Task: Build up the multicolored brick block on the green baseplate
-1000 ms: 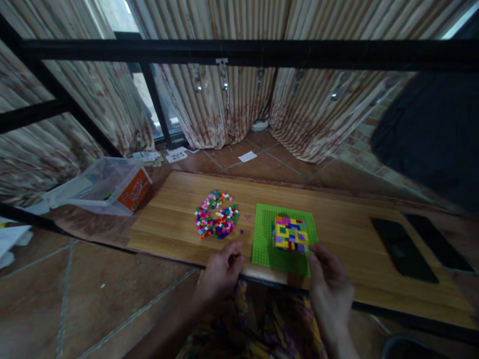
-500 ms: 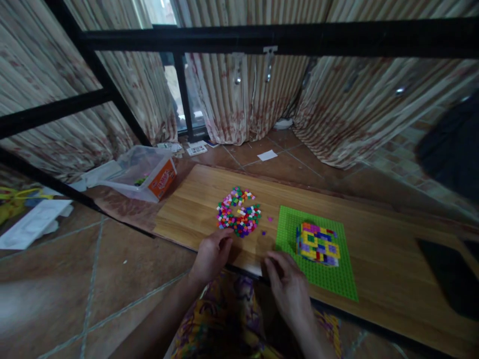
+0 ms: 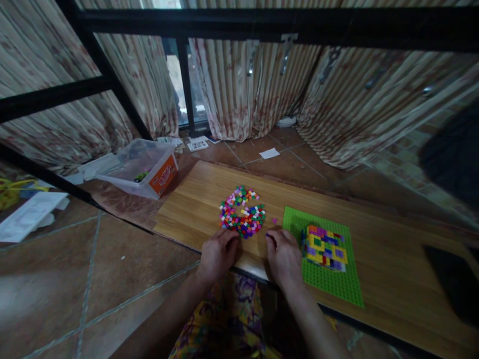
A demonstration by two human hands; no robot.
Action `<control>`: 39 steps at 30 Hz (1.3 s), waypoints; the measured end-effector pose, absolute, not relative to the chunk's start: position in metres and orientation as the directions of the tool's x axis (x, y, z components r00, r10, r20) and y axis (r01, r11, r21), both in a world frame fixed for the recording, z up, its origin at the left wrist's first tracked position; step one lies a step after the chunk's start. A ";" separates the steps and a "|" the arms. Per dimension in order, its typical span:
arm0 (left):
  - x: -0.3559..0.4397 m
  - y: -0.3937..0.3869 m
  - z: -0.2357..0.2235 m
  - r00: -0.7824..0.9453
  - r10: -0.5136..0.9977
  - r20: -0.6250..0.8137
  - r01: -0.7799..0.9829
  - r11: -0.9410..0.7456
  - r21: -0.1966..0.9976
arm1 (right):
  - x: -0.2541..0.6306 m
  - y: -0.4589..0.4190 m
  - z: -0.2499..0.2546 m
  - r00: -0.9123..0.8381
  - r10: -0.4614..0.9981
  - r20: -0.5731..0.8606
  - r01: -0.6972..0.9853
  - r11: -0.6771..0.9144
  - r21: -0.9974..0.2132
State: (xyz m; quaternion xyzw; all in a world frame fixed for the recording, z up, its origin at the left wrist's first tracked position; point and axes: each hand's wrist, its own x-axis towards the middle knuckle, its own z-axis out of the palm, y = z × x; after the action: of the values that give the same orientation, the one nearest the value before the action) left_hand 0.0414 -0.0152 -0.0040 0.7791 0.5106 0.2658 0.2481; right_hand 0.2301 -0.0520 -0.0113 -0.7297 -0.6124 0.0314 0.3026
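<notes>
Small loose bricks (image 3: 245, 230) of many colours lie in a ring-shaped pile on the wooden board. At the pile's near edge is my left hand (image 3: 219, 255), thumb and fingers pressed together; anything between them is hidden. My right hand (image 3: 285, 257) pinches a small purple brick (image 3: 267, 234) at the board's surface, between the pile and the green baseplate. A single pink brick (image 3: 274, 220) lies just beyond its fingertips. On the green baseplate (image 3: 337, 291) stands a multicoloured block of joined bricks (image 3: 325, 248), right of my right hand.
The wooden board (image 3: 187, 199) extends left and right, with a dark flat object (image 3: 451, 279) at its right end. A clear plastic box (image 3: 140, 167) with an orange label stands behind its left end. Black metal bars (image 3: 239, 22) cross in front of the curtains.
My right hand has moved forward, and its fingertips have closed on the purple brick. The left hand stays by the pile's near edge. The view has shifted slightly.
</notes>
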 end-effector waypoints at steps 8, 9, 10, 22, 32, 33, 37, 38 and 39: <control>0.039 -0.015 -0.009 0.333 0.921 0.201 0.657 -0.379 0.652 | 0.231 -0.092 0.006 0.286 0.906 0.313 0.801 -0.047 -0.597; 0.039 -0.016 -0.009 0.324 0.923 0.206 0.654 -0.376 0.657 | 0.235 -0.102 0.008 0.303 0.900 0.315 0.793 -0.054 -0.607; 0.039 -0.017 -0.009 0.314 0.925 0.212 0.649 -0.373 0.663 | 0.240 -0.112 0.010 0.324 0.890 0.320 0.788 -0.066 -0.612; 0.124 -0.050 0.010 0.579 0.814 0.051 0.304 -0.273 0.913 | 0.298 -0.121 0.020 0.463 0.771 0.437 0.812 -0.172 -0.558; 0.153 -0.055 0.011 0.653 0.756 0.048 0.326 -0.337 0.883 | 0.298 -0.112 0.013 0.410 0.792 0.453 0.844 -0.141 -0.517; 0.155 -0.055 0.011 0.659 0.751 0.052 0.327 -0.348 0.879 | 0.298 -0.111 0.013 0.404 0.795 0.453 0.848 -0.139 -0.511; 0.164 -0.056 0.011 0.700 0.708 0.088 0.296 -0.400 0.867 | 0.299 -0.109 0.016 0.415 0.789 0.453 0.844 -0.148 -0.516; 0.165 -0.057 0.011 0.707 0.701 0.091 0.294 -0.409 0.864 | 0.299 -0.109 0.017 0.423 0.787 0.449 0.840 -0.155 -0.520; 0.167 -0.058 0.011 0.712 0.697 0.090 0.297 -0.415 0.860 | 0.299 -0.109 0.018 0.431 0.787 0.442 0.835 -0.161 -0.527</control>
State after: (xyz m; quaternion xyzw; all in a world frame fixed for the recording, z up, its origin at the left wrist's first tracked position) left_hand 0.1668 -0.0579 0.0111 0.8106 0.3065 0.2240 0.4459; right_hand 0.2987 -0.1092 0.0175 -0.7612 -0.5324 -0.0325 0.3688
